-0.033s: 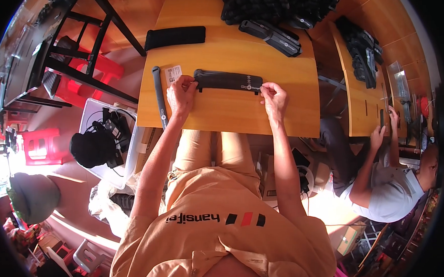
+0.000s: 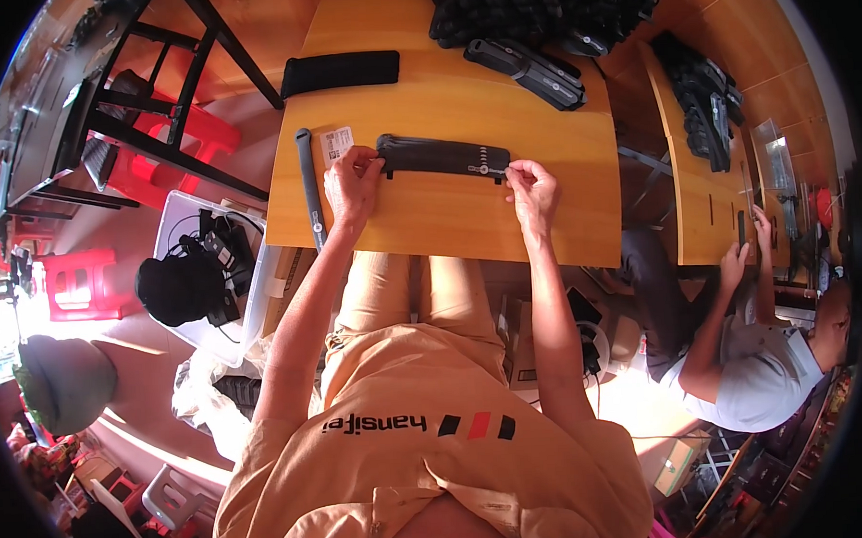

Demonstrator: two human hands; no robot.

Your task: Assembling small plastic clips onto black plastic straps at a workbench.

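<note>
A flat black fabric strip (image 2: 436, 157) with white print near its right end lies stretched level over the table; two small dark tabs stick out along its near edge. With thumb and fingers, my left hand (image 2: 352, 188) pinches the strip's left end. At the other end, my right hand (image 2: 536, 195) pinches the corner between thumb and fingertips. Just left of my left hand is a narrow dark grey strap (image 2: 309, 188), reaching past the table's near edge. Beside it lies a small white printed label (image 2: 336, 140).
On the wooden table (image 2: 572, 205) lie a black sleeve-like piece (image 2: 341, 72), folded dark strips (image 2: 528, 72) and a big black pile (image 2: 544, 4). A white bin (image 2: 174, 227) of black items stands left. At right, a person (image 2: 743, 376) works at another table (image 2: 698, 209).
</note>
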